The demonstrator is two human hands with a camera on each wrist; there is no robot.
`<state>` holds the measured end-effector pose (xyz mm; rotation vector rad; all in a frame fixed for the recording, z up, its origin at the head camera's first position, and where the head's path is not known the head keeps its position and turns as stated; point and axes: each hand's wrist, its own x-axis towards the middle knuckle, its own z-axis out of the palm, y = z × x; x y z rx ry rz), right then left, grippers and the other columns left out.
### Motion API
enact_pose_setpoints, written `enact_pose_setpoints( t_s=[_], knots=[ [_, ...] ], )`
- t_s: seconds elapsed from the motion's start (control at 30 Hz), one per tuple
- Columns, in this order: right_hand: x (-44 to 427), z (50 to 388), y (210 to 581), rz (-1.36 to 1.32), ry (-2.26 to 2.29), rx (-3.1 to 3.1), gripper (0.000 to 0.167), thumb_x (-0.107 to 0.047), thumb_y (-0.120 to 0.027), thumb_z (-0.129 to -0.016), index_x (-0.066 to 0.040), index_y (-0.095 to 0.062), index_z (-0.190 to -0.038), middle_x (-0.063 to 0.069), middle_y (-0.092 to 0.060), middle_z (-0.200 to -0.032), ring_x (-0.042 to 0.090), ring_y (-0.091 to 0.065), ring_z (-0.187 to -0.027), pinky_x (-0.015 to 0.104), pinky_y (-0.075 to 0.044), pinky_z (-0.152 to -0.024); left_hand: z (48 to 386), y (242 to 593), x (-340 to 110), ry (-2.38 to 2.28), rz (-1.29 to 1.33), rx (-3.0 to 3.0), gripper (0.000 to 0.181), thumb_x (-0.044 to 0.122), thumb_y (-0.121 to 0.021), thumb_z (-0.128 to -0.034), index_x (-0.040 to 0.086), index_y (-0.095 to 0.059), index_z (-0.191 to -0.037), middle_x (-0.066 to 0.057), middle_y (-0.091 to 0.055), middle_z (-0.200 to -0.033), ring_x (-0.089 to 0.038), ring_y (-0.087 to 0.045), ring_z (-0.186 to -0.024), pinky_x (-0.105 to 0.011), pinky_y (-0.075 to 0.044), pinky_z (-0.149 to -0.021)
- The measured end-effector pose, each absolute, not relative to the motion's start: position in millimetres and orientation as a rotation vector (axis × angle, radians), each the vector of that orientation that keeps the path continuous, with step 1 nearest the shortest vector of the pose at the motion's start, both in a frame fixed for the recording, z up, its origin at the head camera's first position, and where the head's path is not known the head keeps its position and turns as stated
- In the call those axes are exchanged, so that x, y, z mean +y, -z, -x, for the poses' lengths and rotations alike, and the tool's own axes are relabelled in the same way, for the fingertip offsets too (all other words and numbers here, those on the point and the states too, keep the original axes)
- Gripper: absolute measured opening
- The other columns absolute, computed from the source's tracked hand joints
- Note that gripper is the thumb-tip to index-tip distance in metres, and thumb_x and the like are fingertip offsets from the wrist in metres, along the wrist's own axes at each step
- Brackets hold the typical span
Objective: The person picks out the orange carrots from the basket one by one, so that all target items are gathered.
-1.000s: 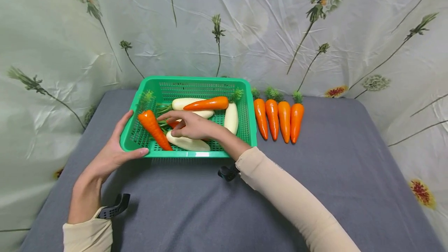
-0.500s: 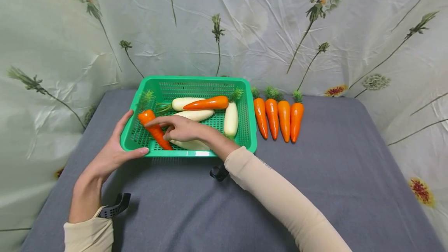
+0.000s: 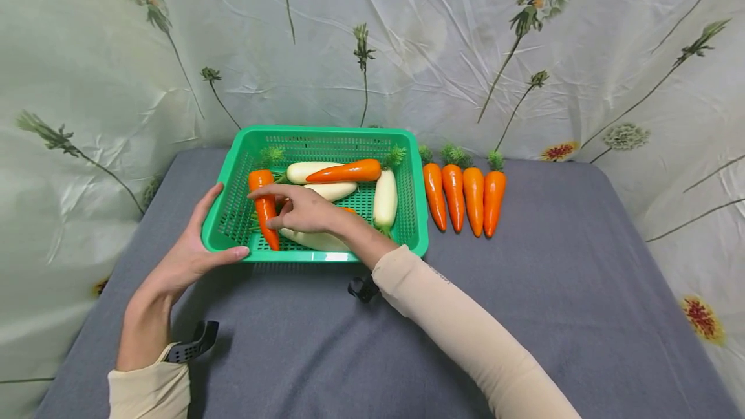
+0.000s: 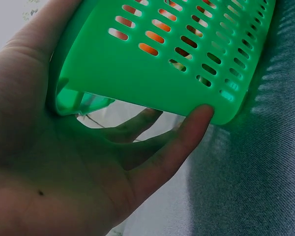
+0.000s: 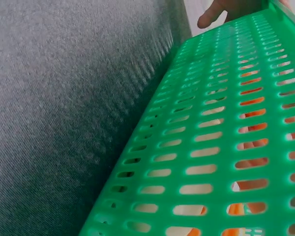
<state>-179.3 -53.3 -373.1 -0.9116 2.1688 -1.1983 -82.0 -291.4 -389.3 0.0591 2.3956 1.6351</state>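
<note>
In the head view my right hand (image 3: 308,209) reaches into a green plastic basket (image 3: 326,256) and grips an orange carrot (image 3: 266,209), thumb on one side and index finger across its upper part. The carrot's leafy top points to the back of the basket. My left hand (image 3: 183,260) holds the basket's left front corner, thumb along the front rim. In the left wrist view, fingers of that hand (image 4: 88,167) lie below the slotted basket wall (image 4: 113,73). Only the basket's outer wall (image 5: 201,162) fills most of the right wrist view; the right hand's grip is hidden there.
Inside the basket lie several white radishes (image 3: 384,199) and another carrot (image 3: 349,172) across one of them. Several carrots (image 3: 473,202) form a row right of the basket on the grey cloth (image 3: 553,277). A flower-print curtain (image 3: 407,50) hangs behind.
The right hand has shifted left onto the carrot at the basket's left side and taken hold of it. The carrot has turned more upright in view and moved slightly right. The left hand stays put.
</note>
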Motion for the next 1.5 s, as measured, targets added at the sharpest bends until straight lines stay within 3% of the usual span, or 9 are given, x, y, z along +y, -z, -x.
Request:
enact_pose_setpoints(
  t_s=[0.13, 0.33, 0.7, 1.1, 1.5],
  knots=[
    [-53, 178, 374, 0.846, 1.311, 2.187, 0.054, -0.021, -0.079, -0.094, -0.02, -0.06, -0.145, 0.002, -0.065, -0.12, 0.016, -0.068, -0.097, 0.02, -0.053, -0.08, 82, 390, -292, -1.624, -0.064, 2.402, 0.116, 0.01, -0.077, -0.0927, 0.046, 0.008, -0.164, -0.022, -0.026, -0.163, -0.001, -0.057, -0.116, -0.012, -0.049, -0.088],
    [-50, 179, 372, 0.837, 1.413, 2.183, 0.062, -0.009, -0.081, -0.09, -0.015, -0.056, -0.147, 0.008, -0.065, -0.125, 0.021, -0.072, -0.097, 0.021, -0.054, -0.082, 82, 391, -293, -1.636, -0.068, 2.414, 0.117, 0.009, -0.077, -0.0917, 0.047, 0.006, -0.164, -0.021, -0.023, -0.164, -0.003, -0.053, -0.119, -0.013, -0.049, -0.087],
    [-37, 181, 370, 0.772, 1.5, 2.083, 0.065, -0.001, -0.076, -0.092, -0.018, -0.054, -0.151, 0.015, -0.058, -0.137, 0.027, -0.073, -0.099, 0.029, -0.059, -0.081, 83, 393, -294, -1.649, -0.048, 2.376, 0.116, 0.009, -0.077, -0.0924, 0.046, 0.006, -0.164, -0.021, -0.025, -0.162, 0.0, -0.055, -0.116, -0.013, -0.048, -0.087],
    [-13, 176, 364, 0.739, 1.569, 2.146, 0.063, -0.006, -0.075, -0.094, -0.021, -0.053, -0.151, 0.008, -0.06, -0.142, 0.025, -0.07, -0.108, 0.028, -0.058, -0.088, 83, 391, -291, -1.65, -0.012, 2.349, 0.115, 0.012, -0.077, -0.0927, 0.05, 0.005, -0.163, -0.02, -0.025, -0.162, 0.0, -0.055, -0.115, -0.013, -0.046, -0.088],
    [18, 174, 357, 0.73, 1.577, 2.244, 0.065, -0.009, -0.078, -0.093, -0.025, -0.053, -0.151, 0.006, -0.06, -0.141, 0.026, -0.065, -0.116, 0.036, -0.055, -0.099, 84, 390, -292, -1.652, -0.008, 2.349, 0.115, 0.011, -0.077, -0.0927, 0.052, 0.005, -0.163, -0.02, -0.021, -0.164, 0.0, -0.054, -0.115, -0.011, -0.046, -0.088]
  ],
)
